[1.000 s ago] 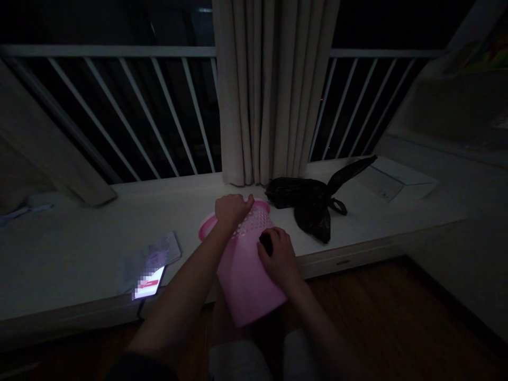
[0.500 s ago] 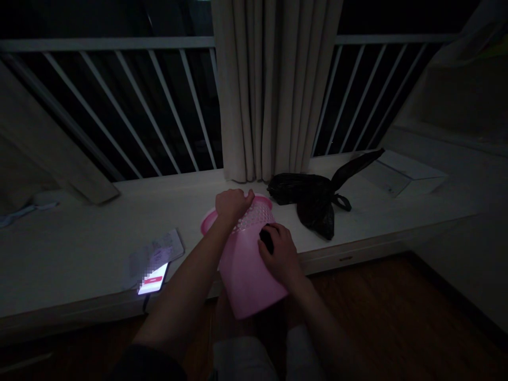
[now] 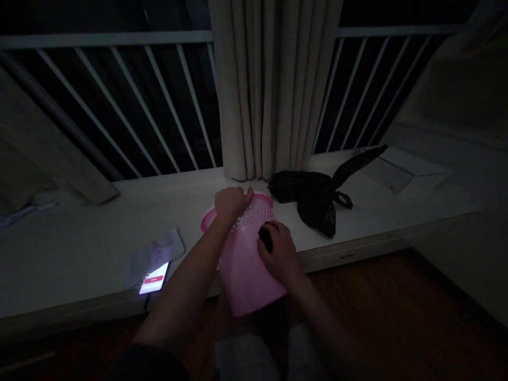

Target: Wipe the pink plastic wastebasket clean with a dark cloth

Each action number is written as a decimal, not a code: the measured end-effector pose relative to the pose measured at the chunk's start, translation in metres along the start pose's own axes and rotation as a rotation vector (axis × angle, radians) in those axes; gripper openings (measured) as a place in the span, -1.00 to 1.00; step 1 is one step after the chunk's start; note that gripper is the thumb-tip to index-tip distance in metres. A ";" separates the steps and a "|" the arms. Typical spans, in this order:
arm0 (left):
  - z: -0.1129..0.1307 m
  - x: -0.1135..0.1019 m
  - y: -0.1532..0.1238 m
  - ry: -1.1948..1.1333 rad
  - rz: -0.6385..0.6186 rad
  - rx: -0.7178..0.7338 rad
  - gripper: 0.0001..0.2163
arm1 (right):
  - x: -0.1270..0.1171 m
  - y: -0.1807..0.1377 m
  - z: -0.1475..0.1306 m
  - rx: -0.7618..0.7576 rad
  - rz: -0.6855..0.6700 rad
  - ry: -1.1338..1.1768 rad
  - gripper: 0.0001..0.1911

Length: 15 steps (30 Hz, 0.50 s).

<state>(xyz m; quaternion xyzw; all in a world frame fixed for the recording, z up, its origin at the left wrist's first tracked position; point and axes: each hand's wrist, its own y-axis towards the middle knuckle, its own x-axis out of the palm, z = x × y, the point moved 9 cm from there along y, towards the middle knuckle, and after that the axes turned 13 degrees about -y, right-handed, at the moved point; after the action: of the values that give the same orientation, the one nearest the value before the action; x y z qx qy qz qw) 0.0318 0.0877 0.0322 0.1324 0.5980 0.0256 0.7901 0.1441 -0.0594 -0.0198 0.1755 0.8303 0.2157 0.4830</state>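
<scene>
A pink plastic waste bin [image 3: 243, 264] with a perforated upper band leans tilted against the edge of a white window ledge [image 3: 91, 243]. My left hand [image 3: 230, 202] is closed over the bin's rim. My right hand [image 3: 277, 250] presses against the bin's side, fingers curled round a small dark object [image 3: 265, 237] that I cannot make out. A black plastic bag [image 3: 313, 197] lies crumpled on the ledge just right of the bin.
A lit phone [image 3: 154, 277] rests on papers [image 3: 161, 250] at the ledge's front left. A beige curtain [image 3: 270, 90] hangs behind the bin before white window bars [image 3: 130, 106]. More papers [image 3: 392, 172] lie far right. Wooden floor [image 3: 397, 317] spreads below.
The view has drifted slightly; both hands and the bin keep nearly the same pose, with the bin shifted a little upward in view.
</scene>
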 end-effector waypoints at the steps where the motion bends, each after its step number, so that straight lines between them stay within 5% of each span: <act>1: -0.001 -0.001 0.000 0.002 0.007 -0.003 -0.34 | 0.001 0.001 -0.001 -0.009 -0.005 -0.002 -0.67; 15: -0.012 -0.001 0.000 -0.052 0.048 -0.051 -0.39 | 0.005 0.011 0.002 -0.078 0.006 0.031 -0.67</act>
<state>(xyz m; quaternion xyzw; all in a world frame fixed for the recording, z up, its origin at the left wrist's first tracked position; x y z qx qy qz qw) 0.0202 0.0898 0.0303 0.1272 0.5732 0.0563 0.8076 0.1446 -0.0471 -0.0182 0.1554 0.8281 0.2521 0.4759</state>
